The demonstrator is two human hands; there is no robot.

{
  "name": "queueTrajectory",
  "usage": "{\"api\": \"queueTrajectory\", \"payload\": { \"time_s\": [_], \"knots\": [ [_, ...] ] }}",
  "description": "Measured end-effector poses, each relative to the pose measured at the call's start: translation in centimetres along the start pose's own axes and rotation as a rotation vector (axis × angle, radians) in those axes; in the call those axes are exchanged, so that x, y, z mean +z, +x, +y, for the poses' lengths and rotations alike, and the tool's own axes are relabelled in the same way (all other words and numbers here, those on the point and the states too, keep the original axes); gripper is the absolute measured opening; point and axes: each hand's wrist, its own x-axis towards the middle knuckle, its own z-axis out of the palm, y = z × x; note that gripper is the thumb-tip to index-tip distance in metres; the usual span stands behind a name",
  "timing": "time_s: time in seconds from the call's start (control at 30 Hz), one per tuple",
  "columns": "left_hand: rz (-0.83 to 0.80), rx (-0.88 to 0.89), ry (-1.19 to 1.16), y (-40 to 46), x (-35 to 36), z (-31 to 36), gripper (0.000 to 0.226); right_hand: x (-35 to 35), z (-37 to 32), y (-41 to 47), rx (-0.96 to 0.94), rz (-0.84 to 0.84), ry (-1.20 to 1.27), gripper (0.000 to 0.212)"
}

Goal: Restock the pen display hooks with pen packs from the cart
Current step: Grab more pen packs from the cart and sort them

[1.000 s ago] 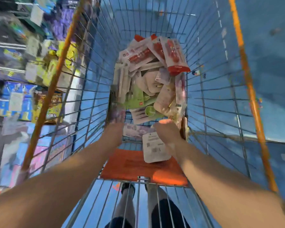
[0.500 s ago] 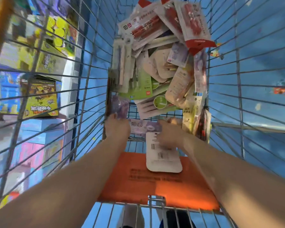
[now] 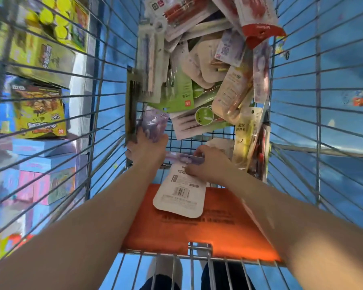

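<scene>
Inside the cart (image 3: 105, 95), both hands (image 3: 147, 150) on pen packs (image 3: 179, 191).

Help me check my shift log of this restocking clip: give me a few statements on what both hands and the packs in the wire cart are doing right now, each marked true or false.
1. The left hand holds a purple pen pack. True.
2. The white card-backed pack with a barcode lies face up, showing its pens. False: its printed back with the barcode faces the camera.
3. The right hand grips the white barcode pack at its top end, over the orange plastic seat flap. True.
4. The wire cart holds nothing beyond the two hands. False: a heap of green, beige and red pen packs fills its far end.
5. The left hand rests on the orange flap. False: it is beyond the flap, down in the basket.
</scene>
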Motion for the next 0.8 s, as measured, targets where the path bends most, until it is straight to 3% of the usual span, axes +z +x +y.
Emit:
{"api": "queueTrajectory", "payload": {
  "time_s": [0.1,0.23,0.3,0.37,0.47,0.6,0.73,0.77,0.8],
  "knots": [
    [0.026,0.035,-0.035,-0.8,0.0,0.1,0.088,-0.2,-0.4,-0.3,-0.006,-0.029,-0.063,0.051],
    [0.017,0.125,-0.132,-0.4,-0.2,-0.4,0.068,-0.9,-1.4,-0.7,0.013,-0.278,-0.085,0.092],
    [0.043,0.152,-0.144,-0.3,-0.5,-0.4,0.067,-1.1,-1.9,-1.0,0.012,-0.295,-0.074,0.098],
    [0.074,0.17,-0.155,-0.6,-0.8,-0.4,0.07,-1.4,-2.4,-1.3,0.019,-0.213,-0.055,0.097],
    [0.076,0.185,-0.176,-1.1,-1.0,-0.3,0.067,-1.7,-2.9,-1.6,0.063,-0.058,0.107,0.075],
    [0.075,0.315,-0.064,-1.4,-1.1,0.1,0.019,-1.4,-2.6,-2.1,0.257,-0.097,0.727,0.047],
    [0.06,0.299,-0.084,-2.5,-0.9,0.0,0.021,0.2,-3.5,-2.9,0.325,-0.117,0.969,0.078],
    [0.074,0.315,-0.092,-2.7,-0.9,0.0,0.019,0.8,-3.6,-2.8,0.321,-0.083,0.978,0.079],
    [0.096,0.336,-0.104,-2.9,-1.0,0.2,0.018,1.5,-3.5,-2.7,0.316,-0.042,0.984,0.066]
  ]
}}
